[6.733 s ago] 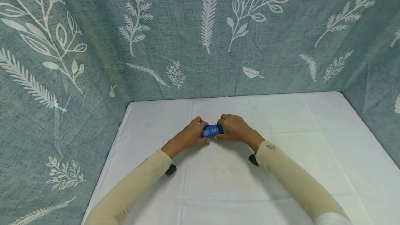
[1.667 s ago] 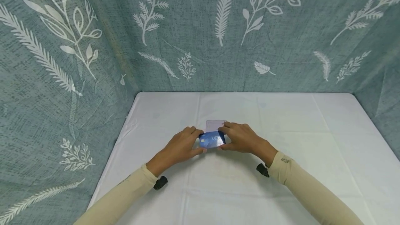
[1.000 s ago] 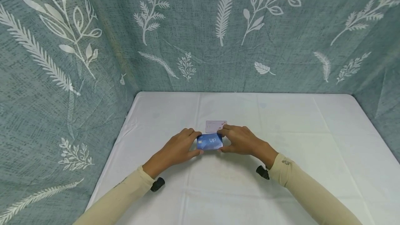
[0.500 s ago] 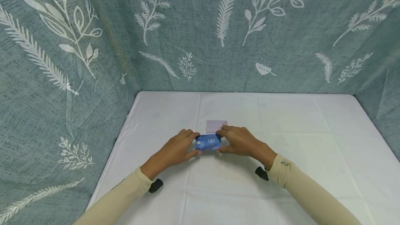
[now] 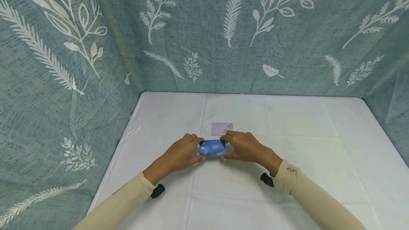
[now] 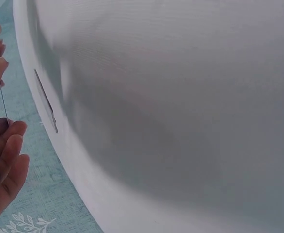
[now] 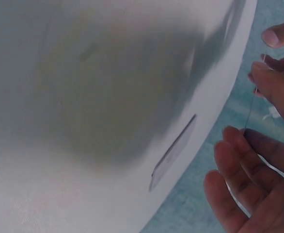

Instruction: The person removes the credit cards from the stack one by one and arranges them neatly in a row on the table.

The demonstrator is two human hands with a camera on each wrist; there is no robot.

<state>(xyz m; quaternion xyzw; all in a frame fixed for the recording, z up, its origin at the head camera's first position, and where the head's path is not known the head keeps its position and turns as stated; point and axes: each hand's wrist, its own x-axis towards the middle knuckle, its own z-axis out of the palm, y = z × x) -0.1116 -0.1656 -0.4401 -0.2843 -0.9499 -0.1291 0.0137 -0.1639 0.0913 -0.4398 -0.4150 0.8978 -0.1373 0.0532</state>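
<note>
A blue bank-style card (image 5: pixel 212 148) with a chip and the letters VIP is held up over the table in the head view. At its left edge, my left hand (image 5: pixel 175 157) pinches it between thumb and fingers. The opposite edge is pinched the same way by my right hand (image 5: pixel 247 148). Both wrist views show the card edge-on as a thin line, above the cloth. Just behind it, a pale lilac card (image 5: pixel 219 128) with small red marks lies flat on the table, its near right corner overlapped by my right fingers in the head view.
A white cloth covers the table (image 5: pixel 303 173), whose back corners are rounded. A green-grey curtain (image 5: pixel 198 20) with white leaf prints hangs behind it and along its sides. Small black devices (image 5: pixel 158 191) sit under both wrists, against the beige sleeves (image 5: pixel 313 194).
Earliest, only the blue card showed between my hands; later the lilac card appears on the table behind it. Over the last second both hands have drawn the blue card slightly toward me.
</note>
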